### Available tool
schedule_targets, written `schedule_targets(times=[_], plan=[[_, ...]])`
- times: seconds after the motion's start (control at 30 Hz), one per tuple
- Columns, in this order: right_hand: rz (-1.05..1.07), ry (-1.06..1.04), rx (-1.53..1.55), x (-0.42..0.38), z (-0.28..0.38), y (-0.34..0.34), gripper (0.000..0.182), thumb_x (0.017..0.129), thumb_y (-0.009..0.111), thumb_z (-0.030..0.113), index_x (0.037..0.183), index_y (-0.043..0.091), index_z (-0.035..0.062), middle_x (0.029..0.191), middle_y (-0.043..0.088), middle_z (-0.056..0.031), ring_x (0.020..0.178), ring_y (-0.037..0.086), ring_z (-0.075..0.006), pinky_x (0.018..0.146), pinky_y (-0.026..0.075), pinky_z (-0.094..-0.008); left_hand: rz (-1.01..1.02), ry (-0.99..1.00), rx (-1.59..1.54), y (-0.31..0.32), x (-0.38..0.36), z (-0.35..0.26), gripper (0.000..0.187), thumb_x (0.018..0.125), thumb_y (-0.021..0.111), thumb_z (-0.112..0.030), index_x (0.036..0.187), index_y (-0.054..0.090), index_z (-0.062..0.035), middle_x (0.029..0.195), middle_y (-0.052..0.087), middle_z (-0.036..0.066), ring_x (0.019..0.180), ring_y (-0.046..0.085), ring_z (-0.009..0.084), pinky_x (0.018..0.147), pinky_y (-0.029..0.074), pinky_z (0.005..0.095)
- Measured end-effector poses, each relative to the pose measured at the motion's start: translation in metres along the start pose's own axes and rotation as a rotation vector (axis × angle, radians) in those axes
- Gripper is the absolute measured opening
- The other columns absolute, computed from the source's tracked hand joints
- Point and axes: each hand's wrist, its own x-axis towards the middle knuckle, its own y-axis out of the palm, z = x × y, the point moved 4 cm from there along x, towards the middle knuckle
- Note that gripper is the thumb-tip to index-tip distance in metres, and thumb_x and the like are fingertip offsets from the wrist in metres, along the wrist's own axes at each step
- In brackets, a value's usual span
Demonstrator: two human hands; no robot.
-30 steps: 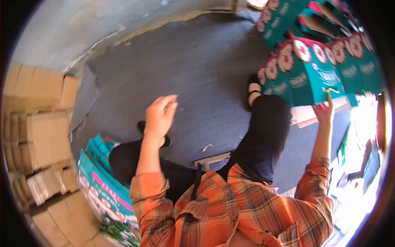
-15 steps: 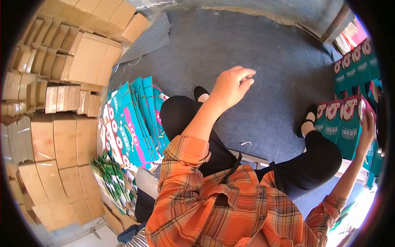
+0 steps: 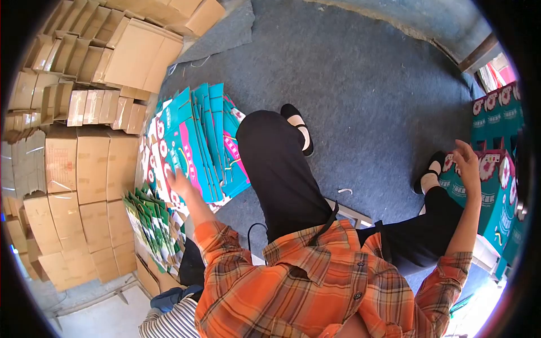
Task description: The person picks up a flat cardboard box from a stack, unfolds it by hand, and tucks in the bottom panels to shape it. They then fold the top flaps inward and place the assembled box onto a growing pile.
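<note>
Wears orange plaid shirt (image 3: 315,281) at bottom center of frame, sleeves rolled up, and black trousers (image 3: 276,163) with knees spread wide. Shows striped cloth (image 3: 174,321) at lower left, with blue cloth (image 3: 169,298) just beside it.

Reaches left hand (image 3: 180,185) toward left of frame, over lower left part of stacked flat teal cartons (image 3: 183,112). Cannot tell whether touching or gripping there; shows fingers partly extended, slightly blurred. Holds right hand (image 3: 468,163) raised at right of frame, fingers parted and bent, gripping nothing visible. Keep wide separation between the two noted.

Note teal cartons left of near knee, leaning in uneven layers, printed with pink bands and white-and-red motifs. Find green-and-white printed pieces (image 3: 147,217) just below them, bunched together. Find standing teal boxes (image 3: 487,197) at right edge, beside and behind right hand, with red-and-white printing along tops.

Wears black shoes (image 3: 298,127), planted apart on dark floor covering (image 3: 360,112). See small pale strip (image 3: 345,191) lying between legs.

See brown cardboard boxes (image 3: 90,163) piled along left side, up to upper left. Farther off, see pale blue-gray wall (image 3: 451,22) across upper right, with wooden post (image 3: 479,53) near corner.
</note>
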Motion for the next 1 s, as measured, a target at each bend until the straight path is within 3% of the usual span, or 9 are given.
schedule_targets(times=[0.1, 0.13, 0.2, 0.43, 0.5, 0.53, 0.63, 0.87, 1.0], plan=[[0.032, 0.071, -0.005, -0.005, 0.005, 0.001, 0.036, 0.088, 0.057, 0.010, 0.122, 0.057, 0.0002, 0.079, 0.054, 0.0012, 0.069, 0.048, -0.0072, 0.060, 0.040, -0.0227, -0.254, -0.333, 0.095, -0.058, -0.015, 0.049, 0.058, 0.090, 0.058, -0.018, 0.139, 0.033, 0.0001, 0.131, 0.050, 0.015, 0.114, 0.050, 0.0301, 0.098, 0.040, 0.0461], [0.051, 0.105, -0.022, -0.006, 0.008, 0.002, 0.036, 0.088, 0.057, 0.009, 0.122, 0.057, 0.0004, 0.078, 0.054, 0.0015, 0.068, 0.048, -0.0070, 0.059, 0.039, -0.0229, -0.258, -0.334, 0.096, -0.060, -0.027, 0.042, 0.058, 0.090, 0.058, -0.018, 0.139, 0.033, 0.0001, 0.131, 0.050, 0.015, 0.114, 0.050, 0.0301, 0.098, 0.040, 0.0461], [0.026, 0.057, -0.053, -0.003, -0.001, 0.005, 0.036, 0.088, 0.057, 0.009, 0.122, 0.057, 0.0004, 0.077, 0.053, 0.0014, 0.068, 0.047, -0.0071, 0.059, 0.039, -0.0229, -0.232, -0.864, -0.048, -0.056, -0.055, 0.050, 0.046, 0.091, 0.057, -0.015, 0.134, 0.045, -0.0036, 0.133, 0.052, 0.014, 0.119, 0.051, 0.0301, 0.098, 0.040, 0.0496], [0.011, 0.031, -0.095, -0.003, -0.012, 0.001, 0.036, 0.087, 0.057, 0.009, 0.122, 0.056, -0.0007, 0.077, 0.054, -0.0008, 0.071, 0.051, -0.0088, 0.064, 0.042, -0.0233, -0.043, -0.795, -0.177, -0.064, -0.036, 0.101, 0.035, 0.089, 0.062, -0.024, 0.119, 0.057, -0.0061, 0.106, 0.066, 0.008, 0.094, 0.063, 0.0257, 0.079, 0.050, 0.0477], [0.012, 0.050, -0.108, -0.009, 0.001, 0.003, 0.037, 0.086, 0.057, 0.008, 0.122, 0.056, -0.0012, 0.079, 0.056, -0.0020, 0.073, 0.053, -0.0098, 0.066, 0.043, -0.0242, -0.193, -0.767, 0.098, -0.073, -0.042, 0.088, 0.026, 0.089, 0.063, -0.026, 0.107, 0.062, -0.0072, 0.095, 0.068, 0.007, 0.079, 0.063, 0.0198, 0.060, 0.050, 0.0347], [0.021, 0.063, -0.124, -0.011, 0.007, 0.005, 0.037, 0.086, 0.057, 0.007, 0.122, 0.056, -0.0018, 0.080, 0.058, -0.0031, 0.074, 0.055, -0.0109, 0.068, 0.045, -0.0252, -0.181, -0.764, 0.098, -0.077, -0.040, 0.094, 0.026, 0.089, 0.063, -0.026, 0.107, 0.062, -0.0072, 0.095, 0.068, 0.007, 0.079, 0.063, 0.0198, 0.060, 0.050, 0.0347], [0.027, 0.091, -0.119, -0.011, 0.009, 0.007, 0.038, 0.084, 0.057, 0.005, 0.121, 0.056, -0.0030, 0.083, 0.060, -0.0060, 0.077, 0.057, -0.0128, 0.070, 0.046, -0.0266, 0.089, -0.782, -0.348, -0.080, -0.017, 0.129, 0.018, 0.089, 0.063, -0.027, 0.095, 0.062, -0.0106, 0.086, 0.068, 0.002, 0.064, 0.059, 0.0124, 0.044, 0.038, 0.0180], [-0.006, 0.039, -0.146, -0.010, -0.004, 0.008, 0.037, 0.084, 0.057, 0.004, 0.120, 0.056, -0.0040, 0.081, 0.059, -0.0067, 0.075, 0.056, -0.0123, 0.068, 0.046, -0.0262, 0.020, -0.639, -0.965, -0.015, 0.017, 0.032, 0.009, 0.086, 0.059, -0.013, 0.094, 0.059, -0.0085, 0.085, 0.067, 0.004, 0.062, 0.057, 0.0149, 0.049, 0.042, 0.0253], [-0.017, 0.025, -0.074, -0.011, 0.006, 0.009, 0.036, 0.084, 0.057, 0.002, 0.119, 0.056, -0.0032, 0.079, 0.058, -0.0053, 0.071, 0.055, -0.0116, 0.065, 0.045, -0.0260, 0.152, -0.586, -0.936, 0.040, 0.048, -0.035, 0.010, 0.086, 0.057, -0.010, 0.095, 0.056, -0.0042, 0.084, 0.065, 0.007, 0.061, 0.057, 0.0160, 0.052, 0.042, 0.0276]])
